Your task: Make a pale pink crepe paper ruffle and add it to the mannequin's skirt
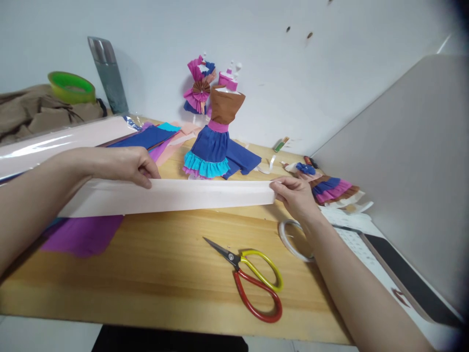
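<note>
Apparently, in the head view, your left hand [126,164] pinched the white strip's [205,193] upper edge and your right hand [295,193] its end, thumb against fingers. The strip stretched above the wooden table [164,274], beyond the scissors [234,261]. Uneven pulling could have torn it; a slack grip could have let it buckle.

Probable keyboard [357,244], partly hidden
</note>
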The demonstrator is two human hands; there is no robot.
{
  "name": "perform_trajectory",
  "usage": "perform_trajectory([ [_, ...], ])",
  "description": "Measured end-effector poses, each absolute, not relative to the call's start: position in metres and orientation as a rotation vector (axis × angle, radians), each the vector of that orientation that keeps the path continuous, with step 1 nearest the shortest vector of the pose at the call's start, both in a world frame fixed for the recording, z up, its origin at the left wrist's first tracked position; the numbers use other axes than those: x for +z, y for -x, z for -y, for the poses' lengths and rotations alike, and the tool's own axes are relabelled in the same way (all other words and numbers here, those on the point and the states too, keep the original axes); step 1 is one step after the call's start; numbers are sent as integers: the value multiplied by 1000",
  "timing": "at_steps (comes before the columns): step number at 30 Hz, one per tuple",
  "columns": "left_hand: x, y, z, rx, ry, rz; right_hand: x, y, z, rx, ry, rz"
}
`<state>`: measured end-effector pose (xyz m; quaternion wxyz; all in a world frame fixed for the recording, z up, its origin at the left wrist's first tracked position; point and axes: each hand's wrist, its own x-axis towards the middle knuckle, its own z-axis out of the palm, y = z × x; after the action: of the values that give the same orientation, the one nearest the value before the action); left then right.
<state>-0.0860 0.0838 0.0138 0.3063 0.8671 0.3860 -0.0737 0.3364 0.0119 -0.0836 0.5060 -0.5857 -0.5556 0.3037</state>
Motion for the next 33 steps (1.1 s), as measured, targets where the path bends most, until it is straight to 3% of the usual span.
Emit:
perform_trajectory([
  [33, 8, 90, -90, -231, -2309, -1060, -80, -333, -9, 767, 1418, 1326],
])
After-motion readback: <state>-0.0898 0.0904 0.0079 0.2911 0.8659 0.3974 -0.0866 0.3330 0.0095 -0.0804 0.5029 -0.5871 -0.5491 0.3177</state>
